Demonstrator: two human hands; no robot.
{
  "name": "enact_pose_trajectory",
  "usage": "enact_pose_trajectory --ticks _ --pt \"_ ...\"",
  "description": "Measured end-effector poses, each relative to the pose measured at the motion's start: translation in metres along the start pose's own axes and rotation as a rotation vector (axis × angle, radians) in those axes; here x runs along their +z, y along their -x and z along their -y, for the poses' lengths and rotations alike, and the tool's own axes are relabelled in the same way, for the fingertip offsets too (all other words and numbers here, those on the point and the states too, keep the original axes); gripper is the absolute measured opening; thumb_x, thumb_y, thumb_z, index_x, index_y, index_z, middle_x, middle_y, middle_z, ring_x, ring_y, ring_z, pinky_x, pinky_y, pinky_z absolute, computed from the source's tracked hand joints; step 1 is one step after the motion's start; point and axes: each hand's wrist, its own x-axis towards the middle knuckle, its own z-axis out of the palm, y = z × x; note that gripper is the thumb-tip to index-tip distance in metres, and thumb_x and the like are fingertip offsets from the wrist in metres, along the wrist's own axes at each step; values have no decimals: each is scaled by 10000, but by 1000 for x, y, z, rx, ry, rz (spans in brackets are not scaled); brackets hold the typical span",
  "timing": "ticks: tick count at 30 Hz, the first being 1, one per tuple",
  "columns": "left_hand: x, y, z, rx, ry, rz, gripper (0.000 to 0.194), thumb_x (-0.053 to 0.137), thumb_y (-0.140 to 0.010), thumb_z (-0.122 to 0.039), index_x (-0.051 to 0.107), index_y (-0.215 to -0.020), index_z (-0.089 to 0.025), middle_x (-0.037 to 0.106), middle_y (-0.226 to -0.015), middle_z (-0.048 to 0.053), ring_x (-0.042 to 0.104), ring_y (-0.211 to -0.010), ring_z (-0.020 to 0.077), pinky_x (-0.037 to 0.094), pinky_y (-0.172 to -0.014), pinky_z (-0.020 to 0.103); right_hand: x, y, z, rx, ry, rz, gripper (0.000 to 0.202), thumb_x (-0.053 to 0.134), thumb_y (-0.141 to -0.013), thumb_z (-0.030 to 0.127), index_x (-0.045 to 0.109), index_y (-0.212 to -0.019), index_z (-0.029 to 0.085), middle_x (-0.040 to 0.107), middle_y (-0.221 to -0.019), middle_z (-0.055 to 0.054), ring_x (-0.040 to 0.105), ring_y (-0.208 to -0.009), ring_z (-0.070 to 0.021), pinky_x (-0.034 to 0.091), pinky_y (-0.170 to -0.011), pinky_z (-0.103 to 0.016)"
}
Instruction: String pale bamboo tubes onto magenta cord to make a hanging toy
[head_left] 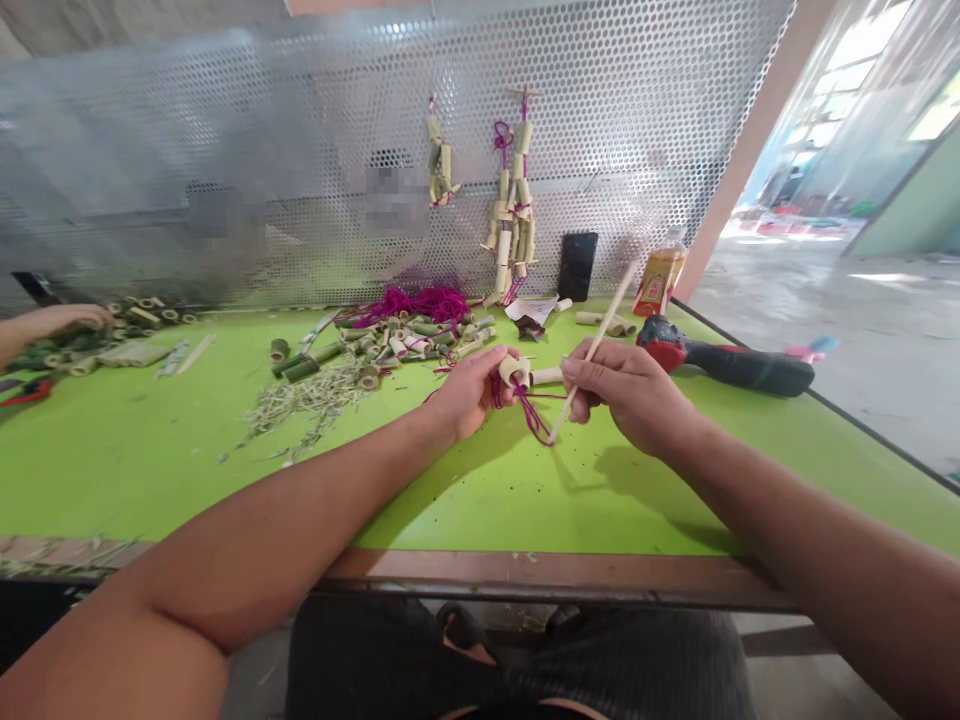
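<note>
My left hand (472, 392) is closed round a short, pale bamboo tube (515, 371), its open end turned up. Purple string (531, 412) comes out of this tube and hangs in loops above the green table. My right hand (619, 388) pinches a thin, pale stick (611, 315), held at a slant. The stick's lower tip touches the end of the string loop. Another pale bamboo piece (547, 376) lies between my two hands, its right end close to my right fingers.
Bamboo tubes (409, 340), shavings (311, 400) and purple string (424, 305) lie beyond my left hand. A drill (739, 366), a bottle (661, 275) and a phone (577, 266) are at right. Strung bamboo (504, 248) hangs on the mesh. Another person's hand (71, 318) reaches tubes far left.
</note>
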Motion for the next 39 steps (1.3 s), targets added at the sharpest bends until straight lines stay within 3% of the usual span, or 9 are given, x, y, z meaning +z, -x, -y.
enact_pose_trajectory --ticks 5,10,13,16,20,25,30,36,39 --pt "-2 -1 -1 31 -31 -37 230 622 -917 -392 639 -962 -167 622 -646 -18 496 -416 62 388 -420 186 -9 0 3 44 149 277 366 686 -879 478 610 -670 187 620 -522 16 525 -452 -102 404 -471 -242" --pt "-6 -5 3 65 -86 -18 203 607 -921 -364 647 -943 -167 627 -631 -13 482 -414 58 354 -408 178 -25 -10 -1 -151 55 -294 357 622 -908 505 580 -702 217 508 -455 44 442 -412 -118 376 -461 -273" --pt "-8 -7 5 96 -129 8 207 618 -910 -357 659 -951 -158 643 -645 4 502 -433 66 358 -407 176 -49 -21 -4 -167 548 -619 406 570 -917 514 536 -631 228 498 -505 4 445 -483 -150 346 -502 -306" --pt "-8 -7 6 130 -148 36 259 655 -882 -394 671 -968 -150 653 -676 20 551 -488 86 389 -425 184 -74 -34 -10 162 1136 -386 410 549 -894 538 626 -670 204 615 -634 -80 540 -600 -213 357 -570 -343" --pt "-6 -4 5 134 -160 78 356 710 -832 -461 676 -981 -139 667 -710 35 588 -545 108 447 -483 209 -88 -48 -21 367 1372 -278 426 531 -888 538 733 -955 169 721 -950 -180 638 -837 -299 395 -661 -374" --pt "-6 -2 8 133 -220 136 454 729 -814 -517 682 -1044 -128 693 -783 60 594 -593 103 428 -531 211 -69 -41 -17 164 1001 -316 447 545 -888 550 745 -996 164 730 -899 -122 627 -783 -236 433 -663 -343" --pt "-6 -2 10 143 -224 163 465 727 -818 -525 676 -1058 -129 663 -776 37 588 -618 99 415 -573 218 -19 -12 -2 403 498 444 517 734 -750 591 730 -1078 191 685 -801 -33 535 -563 -126 409 -502 -262" --pt "-5 3 6 140 -203 241 473 778 -777 -502 682 -1057 -133 671 -870 37 620 -762 119 474 -748 265 34 4 -17 472 329 202 354 652 -833 475 565 -651 184 410 -480 57 296 -424 -71 213 -455 -258" --pt "-8 1 3 152 -297 296 448 761 -804 -455 695 -1110 -134 705 -951 68 641 -861 153 481 -844 310 40 12 -14 464 434 275 359 579 -880 383 517 -584 190 412 -477 41 339 -454 -94 249 -493 -275"
